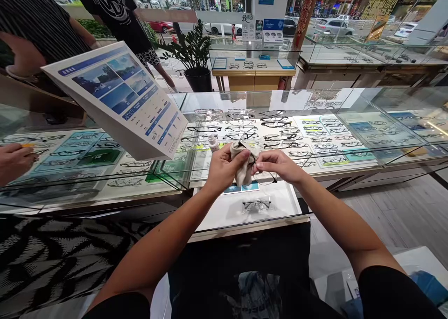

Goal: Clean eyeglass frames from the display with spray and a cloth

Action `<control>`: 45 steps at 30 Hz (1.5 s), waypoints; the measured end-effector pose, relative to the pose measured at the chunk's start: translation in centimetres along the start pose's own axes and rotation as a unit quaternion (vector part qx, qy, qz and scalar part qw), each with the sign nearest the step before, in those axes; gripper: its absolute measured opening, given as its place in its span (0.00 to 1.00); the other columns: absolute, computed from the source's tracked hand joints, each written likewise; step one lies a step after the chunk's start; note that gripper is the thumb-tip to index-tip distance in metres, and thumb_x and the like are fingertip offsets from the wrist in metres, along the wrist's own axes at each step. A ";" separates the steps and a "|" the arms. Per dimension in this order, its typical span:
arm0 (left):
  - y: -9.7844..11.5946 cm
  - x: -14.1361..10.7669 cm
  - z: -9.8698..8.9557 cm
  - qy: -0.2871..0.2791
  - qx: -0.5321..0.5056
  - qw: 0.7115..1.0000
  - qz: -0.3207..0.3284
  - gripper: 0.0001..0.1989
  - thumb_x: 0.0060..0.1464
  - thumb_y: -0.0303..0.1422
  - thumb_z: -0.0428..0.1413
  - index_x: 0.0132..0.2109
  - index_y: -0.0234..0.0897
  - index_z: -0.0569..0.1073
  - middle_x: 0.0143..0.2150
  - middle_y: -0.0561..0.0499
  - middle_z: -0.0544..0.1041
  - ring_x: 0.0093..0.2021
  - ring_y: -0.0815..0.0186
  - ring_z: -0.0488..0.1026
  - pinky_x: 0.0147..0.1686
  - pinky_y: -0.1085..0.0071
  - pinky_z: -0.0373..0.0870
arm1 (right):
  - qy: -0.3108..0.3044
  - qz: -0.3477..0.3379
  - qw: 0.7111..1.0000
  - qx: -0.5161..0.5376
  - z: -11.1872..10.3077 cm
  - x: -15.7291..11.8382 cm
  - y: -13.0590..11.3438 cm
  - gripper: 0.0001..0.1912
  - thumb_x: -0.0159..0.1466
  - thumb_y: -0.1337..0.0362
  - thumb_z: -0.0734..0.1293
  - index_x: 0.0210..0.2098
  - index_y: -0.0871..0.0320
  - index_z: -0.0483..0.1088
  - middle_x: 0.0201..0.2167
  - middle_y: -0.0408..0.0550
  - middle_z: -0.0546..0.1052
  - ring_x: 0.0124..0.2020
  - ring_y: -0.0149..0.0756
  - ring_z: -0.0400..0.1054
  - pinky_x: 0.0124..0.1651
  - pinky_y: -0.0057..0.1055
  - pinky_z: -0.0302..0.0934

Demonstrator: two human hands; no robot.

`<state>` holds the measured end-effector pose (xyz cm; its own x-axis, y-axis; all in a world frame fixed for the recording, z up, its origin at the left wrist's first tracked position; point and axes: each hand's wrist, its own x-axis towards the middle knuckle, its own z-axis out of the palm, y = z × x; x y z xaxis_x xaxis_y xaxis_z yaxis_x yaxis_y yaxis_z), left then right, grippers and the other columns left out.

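Note:
Above the glass display counter [245,97], my left hand [226,165] is closed around a pale cleaning cloth [243,169], which is folded over part of a pair of dark-framed eyeglasses [271,178]. My right hand [278,165] pinches the same eyeglasses on their right side, close to the cloth. One lens and its rim are hidden in the cloth. Just behind my left hand stands a small white spray bottle [213,142]. Below my hands, another pair of glasses [257,205] lies in the white drawer or tray [220,216].
Rows of eyeglass frames [276,123] lie inside the counter. A tented printed sign [129,99] stands on the glass at left. At the far left is another person's hand [16,162]. Two people stand beyond the sign. A potted plant [198,76] and more display cases [255,64] are behind.

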<state>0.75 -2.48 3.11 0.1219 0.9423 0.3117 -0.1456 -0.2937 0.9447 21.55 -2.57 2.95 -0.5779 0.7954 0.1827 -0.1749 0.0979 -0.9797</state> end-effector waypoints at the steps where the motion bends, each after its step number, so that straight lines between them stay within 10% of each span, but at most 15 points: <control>1: 0.0 0.0 0.0 0.002 0.003 1.000 0.002 0.29 0.52 0.58 0.72 0.30 0.35 0.77 0.25 0.52 0.75 0.25 0.69 0.69 0.27 0.73 0.67 | -0.001 0.000 1.000 -0.001 0.0 0.0 0.0 0.19 0.64 0.48 0.80 0.32 0.58 0.82 0.32 0.49 0.85 0.36 0.38 0.78 0.45 0.35 0.70; 13: -2.5 1.0 -1.2 0.015 -0.023 1.000 -0.008 0.24 0.59 0.57 0.66 0.41 0.38 0.80 0.36 0.50 0.78 0.37 0.63 0.75 0.39 0.69 0.73 | 0.101 -0.092 0.989 0.053 -2.0 -0.5 -1.6 0.17 0.61 0.51 0.81 0.28 0.56 0.80 0.29 0.46 0.80 0.35 0.36 0.76 0.44 0.34 0.70; 21: 3.9 0.1 -1.0 -0.102 0.153 0.983 0.024 0.07 0.51 0.32 0.60 0.35 0.40 0.69 0.28 0.57 0.68 0.27 0.69 0.63 0.28 0.72 0.61 | 0.101 -0.106 0.989 0.015 -3.1 -0.7 -4.9 0.15 0.62 0.53 0.81 0.29 0.57 0.81 0.30 0.46 0.81 0.36 0.36 0.77 0.43 0.32 0.70; 26: 10.1 2.4 -1.8 -0.219 0.259 0.930 0.144 0.14 0.61 0.38 0.63 0.29 0.40 0.73 0.23 0.56 0.67 0.23 0.70 0.61 0.24 0.70 0.58 | 0.058 -0.128 0.986 -0.086 -3.7 -0.3 -10.4 0.16 0.65 0.52 0.79 0.31 0.57 0.80 0.31 0.46 0.83 0.36 0.35 0.78 0.42 0.32 0.71; 33: 16.9 4.8 -1.5 -0.042 0.307 0.876 0.370 0.19 0.62 0.54 0.67 0.41 0.43 0.79 0.32 0.52 0.75 0.29 0.65 0.71 0.29 0.66 0.67 | 0.028 -0.206 0.965 -0.161 -2.6 1.3 -17.6 0.15 0.65 0.53 0.79 0.32 0.57 0.79 0.30 0.45 0.82 0.35 0.35 0.78 0.41 0.32 0.73; 38: 16.3 4.9 -1.2 0.011 0.356 0.817 0.453 0.42 0.42 0.62 0.75 0.60 0.47 0.77 0.57 0.43 0.81 0.51 0.53 0.79 0.42 0.62 0.77 | -0.029 -0.210 0.961 -0.178 -1.6 1.5 -18.6 0.16 0.67 0.53 0.78 0.31 0.59 0.78 0.29 0.46 0.81 0.34 0.33 0.78 0.41 0.31 0.73; 45: 15.4 5.0 -1.8 -0.034 0.368 0.791 0.488 0.35 0.53 0.57 0.72 0.63 0.50 0.79 0.59 0.45 0.82 0.53 0.54 0.80 0.51 0.60 0.79 | -0.068 -0.161 0.966 -0.193 -1.5 1.5 -17.7 0.16 0.69 0.51 0.76 0.33 0.57 0.80 0.30 0.46 0.82 0.34 0.35 0.79 0.43 0.33 0.74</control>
<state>-2.68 -1.99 19.07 0.3606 0.2046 0.9100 0.4042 -0.9135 0.0452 24.96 -2.28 20.41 -0.6472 0.6034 0.4658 -0.0676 0.5632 -0.8235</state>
